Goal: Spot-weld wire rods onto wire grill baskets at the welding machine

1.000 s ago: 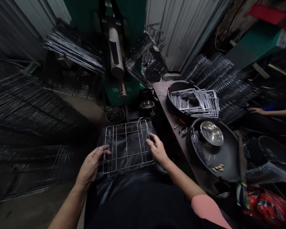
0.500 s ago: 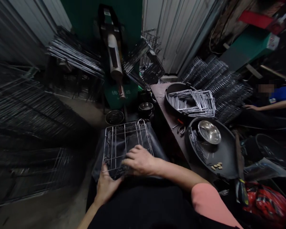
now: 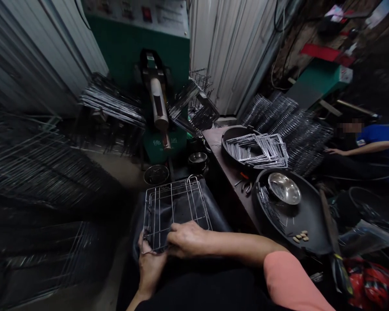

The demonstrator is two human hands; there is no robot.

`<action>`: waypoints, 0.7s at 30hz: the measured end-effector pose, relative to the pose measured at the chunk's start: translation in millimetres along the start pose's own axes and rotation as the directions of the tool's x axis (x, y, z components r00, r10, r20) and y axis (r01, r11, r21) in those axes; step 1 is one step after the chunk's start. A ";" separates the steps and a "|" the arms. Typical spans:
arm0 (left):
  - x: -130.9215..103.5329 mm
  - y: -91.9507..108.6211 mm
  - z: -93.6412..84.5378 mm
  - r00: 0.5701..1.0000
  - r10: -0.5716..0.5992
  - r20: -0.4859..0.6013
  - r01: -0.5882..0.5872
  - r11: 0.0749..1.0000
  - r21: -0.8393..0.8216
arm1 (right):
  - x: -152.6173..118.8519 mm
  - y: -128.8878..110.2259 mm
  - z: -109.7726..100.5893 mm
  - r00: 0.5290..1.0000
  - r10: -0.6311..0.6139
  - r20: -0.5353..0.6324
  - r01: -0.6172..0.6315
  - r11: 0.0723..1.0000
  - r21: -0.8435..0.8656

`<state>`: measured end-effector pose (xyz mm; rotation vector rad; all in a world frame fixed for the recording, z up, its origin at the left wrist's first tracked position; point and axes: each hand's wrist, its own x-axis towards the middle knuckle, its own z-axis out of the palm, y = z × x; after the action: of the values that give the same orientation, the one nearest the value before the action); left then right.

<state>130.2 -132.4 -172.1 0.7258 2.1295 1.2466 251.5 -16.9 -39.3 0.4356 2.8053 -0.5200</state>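
Wire rack point(image 3: 175, 207), a flat rectangular grid of thin bright metal rods with a small loop at its far edge, lies across the person's dark-aproned lap, just in front of the green machine point(image 3: 155, 65). Left hand point(image 3: 149, 263) pinches the rack's near left corner, fingers closed on the frame. Right hand point(image 3: 186, 239) lies curled over the near edge, fingers closed down on the wires. On the tabletop point(image 3: 225, 170) to the right sits a steel bowl point(image 3: 284, 188) in a dark tray point(image 3: 311, 216).
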 end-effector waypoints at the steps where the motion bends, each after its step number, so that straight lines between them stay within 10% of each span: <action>1: 1.0 -2.0 -0.1 1.000 -0.008 0.000 0.008 1.000 0.009 | 1.5 -1.0 2.4 1.000 0.017 -0.005 -0.017 1.000 0.000; 5: 8.4 -14.6 -2.1 0.998 -0.021 0.066 0.018 0.999 0.041 | 0.2 -8.7 -7.5 0.999 0.040 -0.008 -0.040 0.998 0.037; 8: 10.3 -19.0 -0.9 0.995 -0.039 0.087 0.034 0.998 0.052 | -9.8 -8.3 -49.0 0.958 0.101 -0.267 -0.060 0.986 0.157; 12: 4.1 -9.9 1.7 0.999 0.032 0.017 -0.031 0.998 -0.056 | -22.5 27.3 -112.2 0.672 0.300 -0.677 -0.061 0.934 0.353; 16: 18.2 11.2 -8.8 0.999 0.015 0.038 -0.009 0.987 -0.159 | -29.0 92.2 -125.4 0.416 0.537 -0.734 0.056 0.791 0.609; 21: 94.3 43.3 -38.9 0.954 0.222 0.203 -0.167 0.952 -0.257 | -50.9 132.2 -104.0 0.362 0.787 -0.499 0.313 0.402 0.861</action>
<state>44.8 -71.8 -136.0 0.9436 1.7194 1.4164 322.6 128.4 29.3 2.0452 2.6824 -2.3934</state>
